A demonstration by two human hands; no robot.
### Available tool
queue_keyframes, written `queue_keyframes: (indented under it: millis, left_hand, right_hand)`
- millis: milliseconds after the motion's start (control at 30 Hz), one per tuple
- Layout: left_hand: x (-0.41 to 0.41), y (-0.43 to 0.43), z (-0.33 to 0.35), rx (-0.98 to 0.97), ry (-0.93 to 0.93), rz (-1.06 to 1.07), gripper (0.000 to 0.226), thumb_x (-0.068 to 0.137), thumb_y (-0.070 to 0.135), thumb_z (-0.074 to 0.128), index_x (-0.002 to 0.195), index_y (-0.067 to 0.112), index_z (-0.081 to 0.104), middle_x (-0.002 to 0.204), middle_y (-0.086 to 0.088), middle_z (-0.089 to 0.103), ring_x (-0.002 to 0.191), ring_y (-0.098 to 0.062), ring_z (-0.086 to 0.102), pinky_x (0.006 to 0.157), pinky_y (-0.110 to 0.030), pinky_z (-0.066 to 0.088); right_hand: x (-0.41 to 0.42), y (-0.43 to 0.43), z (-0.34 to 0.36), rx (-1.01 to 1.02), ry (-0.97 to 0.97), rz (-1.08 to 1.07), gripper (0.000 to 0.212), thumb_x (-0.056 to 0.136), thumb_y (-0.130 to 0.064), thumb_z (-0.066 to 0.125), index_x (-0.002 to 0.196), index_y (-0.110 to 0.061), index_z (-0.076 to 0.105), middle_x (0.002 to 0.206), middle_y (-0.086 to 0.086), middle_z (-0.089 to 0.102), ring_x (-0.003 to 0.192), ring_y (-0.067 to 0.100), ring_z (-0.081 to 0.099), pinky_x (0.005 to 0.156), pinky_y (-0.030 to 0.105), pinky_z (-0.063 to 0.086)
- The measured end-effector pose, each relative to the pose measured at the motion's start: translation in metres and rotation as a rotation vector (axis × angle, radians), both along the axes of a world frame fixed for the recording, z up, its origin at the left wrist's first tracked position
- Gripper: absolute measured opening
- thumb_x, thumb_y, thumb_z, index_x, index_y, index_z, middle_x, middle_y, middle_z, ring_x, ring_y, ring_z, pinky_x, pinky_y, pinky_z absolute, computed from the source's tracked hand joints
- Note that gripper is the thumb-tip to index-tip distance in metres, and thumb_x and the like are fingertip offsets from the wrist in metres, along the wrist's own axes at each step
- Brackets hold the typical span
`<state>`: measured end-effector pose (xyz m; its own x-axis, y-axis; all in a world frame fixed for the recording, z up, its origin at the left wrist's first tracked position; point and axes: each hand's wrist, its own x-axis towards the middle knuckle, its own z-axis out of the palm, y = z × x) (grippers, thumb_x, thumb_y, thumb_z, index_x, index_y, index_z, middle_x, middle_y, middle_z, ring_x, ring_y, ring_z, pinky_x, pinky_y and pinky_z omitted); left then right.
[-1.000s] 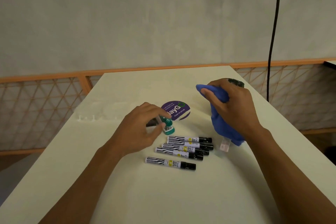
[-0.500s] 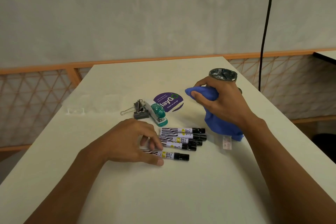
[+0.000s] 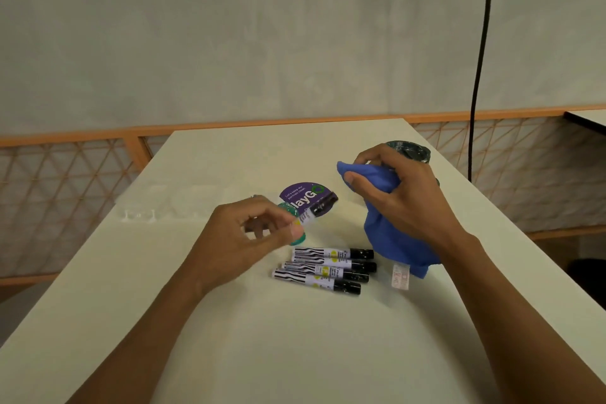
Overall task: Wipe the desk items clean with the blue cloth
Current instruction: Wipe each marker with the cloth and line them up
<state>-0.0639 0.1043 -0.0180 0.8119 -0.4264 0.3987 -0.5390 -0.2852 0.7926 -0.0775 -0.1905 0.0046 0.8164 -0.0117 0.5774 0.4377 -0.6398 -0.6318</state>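
One marker (image 3: pixel 315 209) sits in left fingers (image 3: pixel 296 230); right fingers (image 3: pixel 358 181) grip cloth (image 3: pixel 393 239).

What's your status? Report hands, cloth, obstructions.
Left hand pinches a marker, held up. Right hand grips blue cloth. Marker and cloth apart, nothing between.

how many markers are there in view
5. One marker is pinched in the left hand over the purple sticker; four lie packed side by side on the desk near the blue cloth, so another could hide there.

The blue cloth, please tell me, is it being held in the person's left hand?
No, the right hand grips the blue cloth, while the left hand pinches a marker.
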Motion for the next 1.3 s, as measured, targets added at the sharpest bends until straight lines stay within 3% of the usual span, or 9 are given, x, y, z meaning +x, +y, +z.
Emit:
queue_keyframes:
  millis: [200, 367, 400, 467, 567, 733, 900, 1067, 1300]
  left_hand:
    - [0.008, -0.028, 0.015, -0.195, 0.146, 0.003, 0.014, 0.102, 0.026, 0.071, 0.107, 0.014, 0.068, 0.098, -0.008, 0.079, 0.087, -0.029, 0.078, 0.079, -0.04, 0.059]
    - [0.015, -0.036, 0.016, -0.246, 0.159, 0.037, 0.023, 0.102, 0.031, 0.067, 0.111, 0.011, 0.066, 0.104, -0.008, 0.079, 0.083, -0.03, 0.077, 0.082, -0.047, 0.064]
    - [0.016, -0.036, 0.013, -0.249, 0.158, 0.048, 0.022, 0.102, 0.031, 0.067, 0.111, 0.01, 0.066, 0.104, -0.008, 0.078, 0.082, -0.03, 0.077, 0.082, -0.048, 0.063]
    - [0.016, -0.036, 0.007, -0.251, 0.15, 0.069, 0.02, 0.103, 0.029, 0.067, 0.11, 0.011, 0.067, 0.102, -0.007, 0.078, 0.08, -0.03, 0.077, 0.08, -0.049, 0.062]
    - [0.015, -0.034, 0.0, -0.235, 0.133, 0.092, 0.02, 0.103, 0.029, 0.067, 0.11, 0.01, 0.067, 0.1, -0.008, 0.078, 0.079, -0.031, 0.076, 0.084, -0.057, 0.062]
    - [0.012, -0.034, -0.001, -0.245, 0.111, 0.124, 0.019, 0.101, 0.029, 0.069, 0.108, 0.011, 0.068, 0.096, -0.008, 0.077, 0.077, -0.03, 0.075, 0.083, -0.058, 0.062]
    - [0.011, -0.034, -0.003, -0.249, 0.109, 0.133, 0.021, 0.099, 0.03, 0.071, 0.108, 0.011, 0.068, 0.093, -0.009, 0.076, 0.076, -0.027, 0.075, 0.082, -0.057, 0.062]
    - [0.012, -0.032, -0.005, -0.23, 0.082, 0.171, 0.022, 0.099, 0.033, 0.072, 0.108, 0.013, 0.067, 0.094, -0.005, 0.077, 0.076, -0.027, 0.076, 0.079, -0.054, 0.063]
    - [0.013, -0.029, -0.006, -0.226, 0.048, 0.187, 0.019, 0.1, 0.032, 0.071, 0.107, 0.015, 0.068, 0.093, -0.006, 0.077, 0.076, -0.026, 0.077, 0.077, -0.046, 0.063]
  right_hand:
    - [-0.004, 0.002, 0.006, 0.063, 0.033, 0.007, 0.023, 0.104, -0.046, 0.063, 0.098, -0.024, 0.069, 0.096, -0.013, 0.07, 0.089, 0.01, 0.067, 0.075, 0.018, 0.048]
    - [-0.01, -0.015, 0.02, 0.205, 0.202, 0.067, 0.044, 0.115, -0.037, 0.045, 0.094, -0.001, 0.059, 0.082, 0.007, 0.057, 0.073, 0.022, 0.054, 0.075, 0.031, 0.044]
    - [-0.01, -0.019, 0.023, 0.263, 0.261, 0.083, 0.042, 0.115, -0.034, 0.043, 0.095, -0.001, 0.06, 0.08, 0.004, 0.057, 0.071, 0.019, 0.052, 0.076, 0.033, 0.043]
    - [-0.008, -0.028, 0.024, 0.328, 0.329, 0.121, 0.036, 0.111, -0.032, 0.044, 0.093, -0.006, 0.062, 0.081, 0.0, 0.06, 0.075, 0.016, 0.055, 0.083, 0.043, 0.045]
    - [-0.004, -0.04, 0.022, 0.253, 0.342, 0.128, 0.034, 0.098, -0.038, 0.047, 0.095, -0.013, 0.07, 0.095, 0.007, 0.071, 0.091, 0.029, 0.064, 0.101, 0.059, 0.048]
    - [-0.001, -0.045, 0.02, 0.295, 0.396, 0.139, 0.036, 0.09, -0.024, 0.047, 0.1, -0.021, 0.082, 0.108, 0.004, 0.079, 0.105, 0.028, 0.071, 0.1, 0.05, 0.053]
    - [0.003, -0.039, 0.011, 0.12, 0.356, 0.083, 0.031, 0.096, -0.002, 0.07, 0.111, -0.028, 0.079, 0.1, -0.008, 0.079, 0.098, 0.016, 0.075, 0.09, 0.04, 0.063]
    - [0.003, -0.029, 0.007, 0.131, 0.168, -0.004, 0.024, 0.092, -0.01, 0.083, 0.107, -0.028, 0.081, 0.094, -0.013, 0.08, 0.093, 0.009, 0.076, 0.09, 0.033, 0.064]
    - [0.011, -0.027, 0.002, 0.136, 0.117, -0.043, 0.019, 0.101, -0.017, 0.073, 0.11, -0.033, 0.074, 0.107, -0.019, 0.073, 0.099, 0.011, 0.073, 0.087, 0.034, 0.063]
